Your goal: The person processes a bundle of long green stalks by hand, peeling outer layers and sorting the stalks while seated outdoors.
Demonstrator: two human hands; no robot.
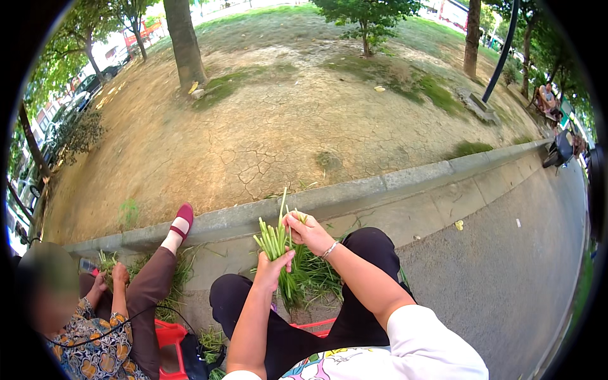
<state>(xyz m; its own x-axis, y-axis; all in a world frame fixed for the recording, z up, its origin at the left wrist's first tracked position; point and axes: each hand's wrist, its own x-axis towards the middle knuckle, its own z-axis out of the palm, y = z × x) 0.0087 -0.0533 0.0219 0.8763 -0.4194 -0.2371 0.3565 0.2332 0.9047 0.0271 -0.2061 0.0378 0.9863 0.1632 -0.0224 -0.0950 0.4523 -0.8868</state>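
the left hand is curled around a bundle of green stalks, thumb across it, gripping it above the lap with the cut-looking pale ends pointing up and away. the right hand is just beside the top of the bundle, fingers bunched and pinching thin green stems; exactly how many cannot be told. a silvery bracelet circles the right wrist. below the hands, long leaves hang down between the knees of black trousers, and loose greens lie on the pavement there. a white shirt shows at the lower edge. to the left, close by, sits another person in a patterned top, their hands also at some greens, one maroon shoe near the kerb. beyond it spreads cracked, dry soil with a tree trunk.
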